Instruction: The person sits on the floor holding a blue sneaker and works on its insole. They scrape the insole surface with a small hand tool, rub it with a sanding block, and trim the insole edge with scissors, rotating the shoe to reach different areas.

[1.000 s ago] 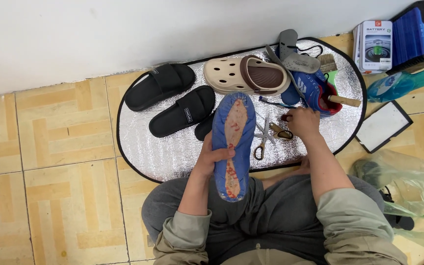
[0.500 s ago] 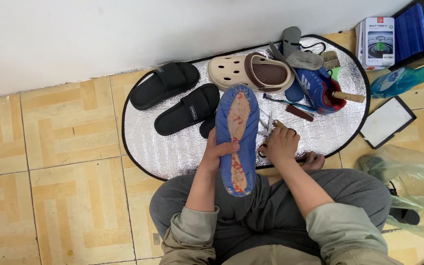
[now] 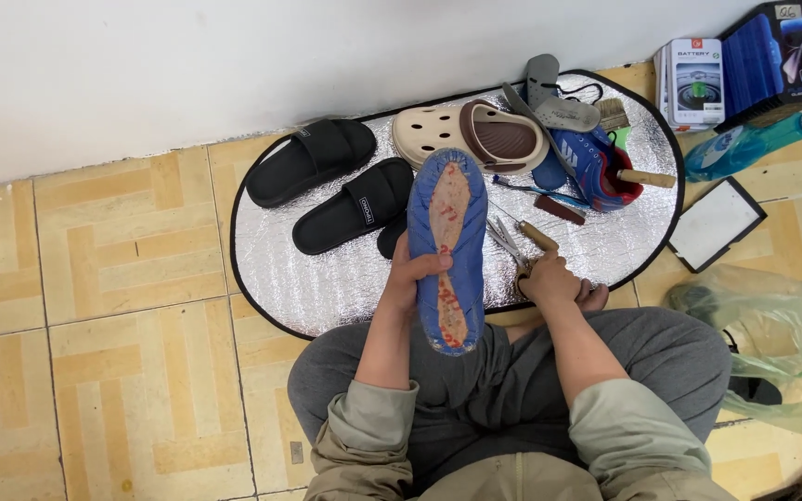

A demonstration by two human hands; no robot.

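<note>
My left hand (image 3: 406, 278) grips a blue shoe (image 3: 448, 249) by its side and holds it sole-up over my lap; the sole is worn, with tan and red patches. My right hand (image 3: 551, 281) is closed at the front edge of the silver mat (image 3: 327, 288), around a small wooden-handled tool (image 3: 538, 237) whose handle sticks out past my fingers. A pair of scissors (image 3: 505, 243) lies on the mat just left of that hand.
On the mat lie two black slides (image 3: 310, 160) (image 3: 355, 206), a beige clog (image 3: 471, 136), a second blue shoe (image 3: 598, 165), grey insoles (image 3: 563, 113) and a brush (image 3: 613, 113). Boxes (image 3: 698, 79), a teal bottle (image 3: 744, 148), a dark-framed tablet (image 3: 715, 223) and a green plastic bag (image 3: 772, 325) sit at the right.
My right hand drew back from the blue shoe at the rear of the mat to the tools near its front edge and closed there. The held shoe stayed roughly in place.
</note>
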